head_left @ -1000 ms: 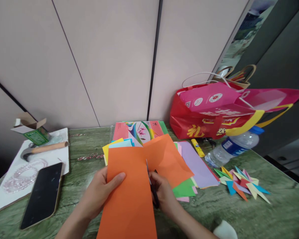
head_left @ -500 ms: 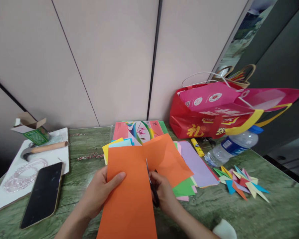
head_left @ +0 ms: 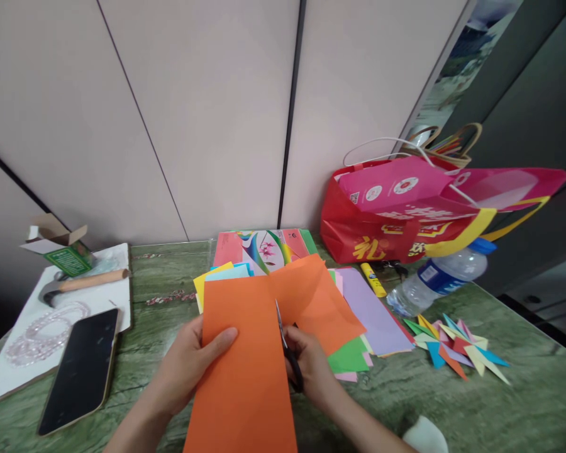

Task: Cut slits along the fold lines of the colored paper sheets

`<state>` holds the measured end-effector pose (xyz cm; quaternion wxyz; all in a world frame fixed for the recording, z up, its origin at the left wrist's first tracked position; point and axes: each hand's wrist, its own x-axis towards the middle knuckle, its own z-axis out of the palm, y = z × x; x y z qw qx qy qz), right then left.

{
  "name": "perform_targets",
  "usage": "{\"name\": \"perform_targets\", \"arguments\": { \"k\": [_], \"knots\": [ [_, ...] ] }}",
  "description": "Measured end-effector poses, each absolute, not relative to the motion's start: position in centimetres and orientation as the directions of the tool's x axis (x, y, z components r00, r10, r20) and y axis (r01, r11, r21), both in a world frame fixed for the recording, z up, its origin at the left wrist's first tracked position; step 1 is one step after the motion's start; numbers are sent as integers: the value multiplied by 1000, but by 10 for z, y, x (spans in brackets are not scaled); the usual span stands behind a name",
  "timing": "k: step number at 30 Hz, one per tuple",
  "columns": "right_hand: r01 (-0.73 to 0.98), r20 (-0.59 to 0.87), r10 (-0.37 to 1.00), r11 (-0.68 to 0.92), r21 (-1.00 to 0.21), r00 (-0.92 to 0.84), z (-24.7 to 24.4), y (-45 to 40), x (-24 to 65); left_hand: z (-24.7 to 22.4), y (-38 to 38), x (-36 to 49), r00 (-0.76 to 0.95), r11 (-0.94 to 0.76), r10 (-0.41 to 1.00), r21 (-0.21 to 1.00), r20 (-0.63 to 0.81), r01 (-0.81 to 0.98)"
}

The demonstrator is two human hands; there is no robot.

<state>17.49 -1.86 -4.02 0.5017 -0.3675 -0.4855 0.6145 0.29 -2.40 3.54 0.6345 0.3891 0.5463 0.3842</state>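
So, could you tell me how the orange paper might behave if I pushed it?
The orange paper would probably bend easily, since the part right of the scissors angles away. It is likely light, looking thin and held at one edge by the left hand. It may keep some shape, as its main panel looks nearly flat.

Both forearms rise bare from the bottom edge and slant inward, so the hands face each other, apart, at about the same height. The left hand (head_left: 188, 362) is closed in a grip, its thumb (head_left: 222, 340) laid flat on top and pointing up to the right, its other fingers mostly hidden underneath. The right hand (head_left: 311, 365) is curled in a grip too, its fingers (head_left: 298, 338) bent, the wrist (head_left: 334, 397) roughly in line with the forearm (head_left: 365, 425).
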Motion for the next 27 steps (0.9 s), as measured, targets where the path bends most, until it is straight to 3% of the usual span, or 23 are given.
{"name": "perform_targets", "arguments": {
  "k": [3,6,9,11,13,22,24,27],
  "knots": [
    [-304,31,968,-48,-952,-249,-38,-20,174,34,-21,0,120,315,945,946,-304,-80],
    [-302,29,963,-55,-952,-267,-38,-22,173,37,-18,-3,10,133,991,987,-132,-94],
    [-159,44,959,-1,-987,-280,-42,-25,174,42,-20,-6,-171,-103,976,981,131,164],
    [-3,108,946,113,-994,-307,-45,-26,176,46,-24,-6,-162,-225,939,900,303,374],
    [130,196,918,253,-959,-345,-47,-28,177,49,-29,-5,-75,-317,918,833,390,454],
    [342,380,740,620,-706,-555,-46,-34,175,51,-38,1,59,-303,942,761,331,573],
    [358,393,739,631,-689,-547,-45,-34,176,54,-37,-1,-33,-252,945,788,326,561],
    [385,370,798,567,-728,-476,-43,-31,177,59,-34,-8,-302,-114,906,857,297,502]
  ]
}}
